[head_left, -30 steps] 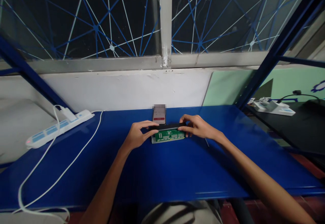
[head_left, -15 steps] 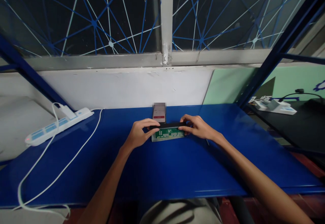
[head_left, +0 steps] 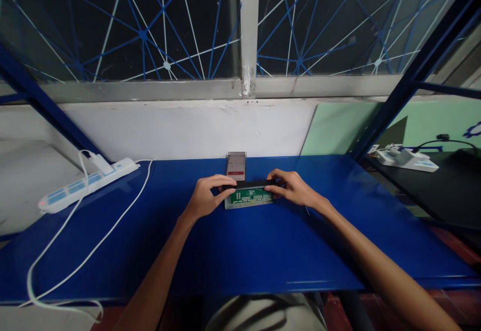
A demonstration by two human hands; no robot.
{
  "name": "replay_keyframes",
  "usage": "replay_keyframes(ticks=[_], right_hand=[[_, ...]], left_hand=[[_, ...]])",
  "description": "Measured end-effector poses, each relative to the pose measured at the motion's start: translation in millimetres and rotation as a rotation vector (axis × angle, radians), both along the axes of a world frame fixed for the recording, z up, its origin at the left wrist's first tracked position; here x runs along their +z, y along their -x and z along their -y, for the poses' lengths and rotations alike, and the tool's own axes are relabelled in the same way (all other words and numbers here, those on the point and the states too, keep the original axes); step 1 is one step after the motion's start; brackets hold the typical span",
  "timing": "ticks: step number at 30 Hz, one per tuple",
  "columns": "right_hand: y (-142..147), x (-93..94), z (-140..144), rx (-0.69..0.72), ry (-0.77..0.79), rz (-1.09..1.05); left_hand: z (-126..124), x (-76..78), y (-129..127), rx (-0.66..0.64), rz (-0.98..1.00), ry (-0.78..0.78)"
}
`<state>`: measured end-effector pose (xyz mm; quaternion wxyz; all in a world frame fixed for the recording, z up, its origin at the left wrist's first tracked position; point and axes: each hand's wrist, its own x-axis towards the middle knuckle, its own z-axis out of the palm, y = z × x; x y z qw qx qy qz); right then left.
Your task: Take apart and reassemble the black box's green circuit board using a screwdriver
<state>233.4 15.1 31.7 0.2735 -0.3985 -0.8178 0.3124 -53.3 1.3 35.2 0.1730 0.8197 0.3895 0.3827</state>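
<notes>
A green circuit board [head_left: 250, 196] with pale connectors along it lies at the middle of the blue table, on a thin grey plate [head_left: 235, 206]. Along its far edge runs a long black bar [head_left: 250, 185]. My left hand [head_left: 206, 196] pinches the bar's left end between thumb and fingers. At the opposite end my right hand [head_left: 291, 187] grips it the same way, thumb on the near side. Fingertips cover both ends of the bar. Whether the bar is joined to the board, I cannot tell.
A phone [head_left: 236, 167] with a lit screen is just behind the board. On the left lies a white power strip [head_left: 88, 183], its white cable [head_left: 124, 216] looping over the table. A thin dark rod [head_left: 307, 211] pokes out under my right wrist. Blue frame posts flank the table.
Both hands hold almost the same place on the bar. The view has shifted very slightly; nothing else has visibly moved.
</notes>
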Motion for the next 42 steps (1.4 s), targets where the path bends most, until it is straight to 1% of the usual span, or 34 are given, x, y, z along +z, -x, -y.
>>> replay_keyframes(ticks=[11,21,26,29,34,42], right_hand=[[-0.3,-0.3,-1.4,0.003,-0.007,-0.013],[0.1,-5.4,-2.9,-0.01,-0.142,0.063],[0.6,-8.1,-2.7,-0.018,-0.165,0.078],[0.5,-7.9,-1.3,-0.022,-0.162,0.082],[-1.4,-4.5,1.8,-0.013,-0.141,0.098],[-5.8,1.4,3.7,0.05,-0.085,0.079]], left_hand=[[0.3,-0.7,-0.9,0.008,-0.017,0.005],[-0.3,-1.0,-0.5,0.002,-0.06,0.012],[-1.0,-1.9,-0.1,-0.002,-0.087,0.034],[-1.2,-1.3,0.8,-0.002,-0.106,0.063],[-0.9,0.1,3.6,-0.004,-0.154,0.166],[2.2,7.5,4.3,-0.069,-0.182,0.243]])
